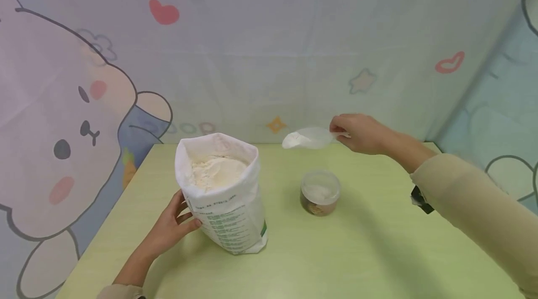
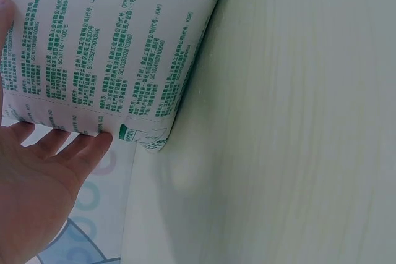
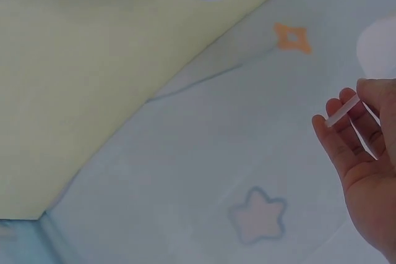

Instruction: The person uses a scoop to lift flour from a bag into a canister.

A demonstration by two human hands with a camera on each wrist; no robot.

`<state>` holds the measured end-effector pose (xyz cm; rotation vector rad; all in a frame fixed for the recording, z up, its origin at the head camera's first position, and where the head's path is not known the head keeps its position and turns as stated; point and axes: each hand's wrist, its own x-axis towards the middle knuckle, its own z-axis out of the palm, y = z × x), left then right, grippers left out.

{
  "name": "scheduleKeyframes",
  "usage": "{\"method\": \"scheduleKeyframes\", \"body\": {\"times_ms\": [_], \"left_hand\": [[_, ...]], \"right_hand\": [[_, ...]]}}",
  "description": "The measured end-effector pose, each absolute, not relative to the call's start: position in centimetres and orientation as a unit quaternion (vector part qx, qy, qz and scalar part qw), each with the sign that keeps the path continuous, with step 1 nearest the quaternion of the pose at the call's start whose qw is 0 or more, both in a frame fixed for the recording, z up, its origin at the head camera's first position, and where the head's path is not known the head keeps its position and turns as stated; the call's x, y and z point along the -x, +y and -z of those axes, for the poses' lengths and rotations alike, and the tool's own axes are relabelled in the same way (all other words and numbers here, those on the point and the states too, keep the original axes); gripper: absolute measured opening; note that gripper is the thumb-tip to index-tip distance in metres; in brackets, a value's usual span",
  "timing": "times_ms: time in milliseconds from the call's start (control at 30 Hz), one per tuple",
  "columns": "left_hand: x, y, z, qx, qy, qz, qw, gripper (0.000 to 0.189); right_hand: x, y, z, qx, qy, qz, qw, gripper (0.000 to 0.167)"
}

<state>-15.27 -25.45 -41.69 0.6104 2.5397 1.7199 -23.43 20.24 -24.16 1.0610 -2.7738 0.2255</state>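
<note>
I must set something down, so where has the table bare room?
Bare: the front of the green table, before the open white bag and round clear plastic tub; also right of the tub, up to the beige sleeve. Crowded: the bag's left, where the left hand grips it, and around the right hand and its raised translucent scoop.

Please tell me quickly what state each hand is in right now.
Left hand: holding the bag at its side, thumb and fingers spread around it.
Right hand: closed on the scoop, holding it by the handle.
</note>
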Motion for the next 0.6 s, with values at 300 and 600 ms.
{"method": "scheduleKeyframes", "body": {"times_ms": [300, 600], "left_hand": [[15.3, -25.5, 41.7, -0.196, 0.810, -0.553, 0.008, 0.083], [15.2, -25.4, 41.6, -0.198, 0.804, -0.561, 0.011, 0.083]], "right_hand": [[23.4, 22.6, 26.9, -0.343, -0.933, -0.073, 0.080, 0.012], [23.0, 23.9, 28.1, -0.337, -0.936, -0.061, 0.079, 0.014]]}}
